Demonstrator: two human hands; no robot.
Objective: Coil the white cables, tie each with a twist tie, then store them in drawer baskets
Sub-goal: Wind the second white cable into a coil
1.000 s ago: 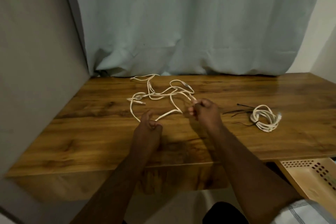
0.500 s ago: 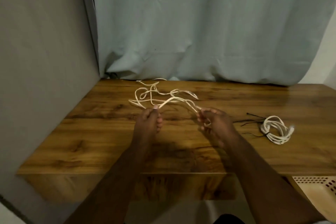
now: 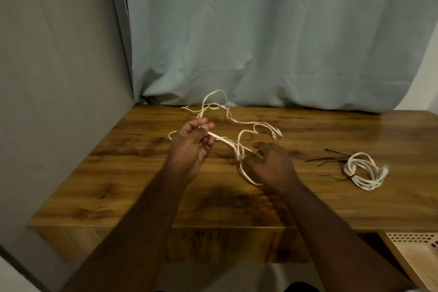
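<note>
A loose white cable sprawls over the back middle of the wooden table. My left hand is raised above the table and pinches a strand of it between thumb and fingers. My right hand grips a small loop of the same cable that hangs below its palm. A second white cable, coiled and tied with a black tie, lies on the table to the right. Loose black twist ties lie just left of that coil.
A pale blue curtain hangs behind the table and a grey wall closes the left side. The corner of a perforated drawer basket shows at the lower right, below the table edge.
My left hand has lifted and drawn a strand of the loose cable up and left. My right hand has gathered a loop below its palm. The view has tilted up slightly.
</note>
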